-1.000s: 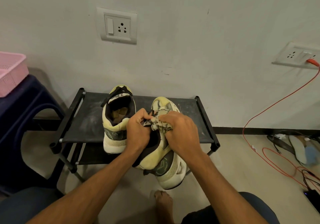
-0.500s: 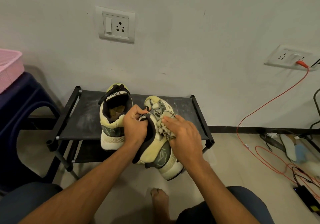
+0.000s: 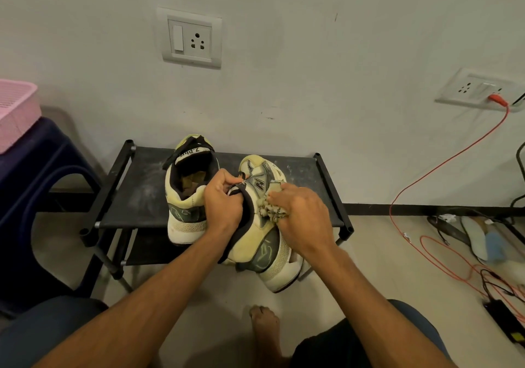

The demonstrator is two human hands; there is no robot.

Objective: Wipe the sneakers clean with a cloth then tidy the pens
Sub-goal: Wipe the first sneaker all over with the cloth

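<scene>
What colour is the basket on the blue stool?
Pink: the basket shows best in the head view, at far left.

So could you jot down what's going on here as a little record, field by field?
left hand: grips the held sneaker at its black collar
right hand: holds a crumpled cloth against that sneaker's side
held sneaker: tilted, heel out past the rack's front edge
second sneaker: stands on the rack's top shelf, left of the held one
pens: none in view
surroundings: pink basket on a blue stool at left; red cable plugged into a wall socket at right
</scene>
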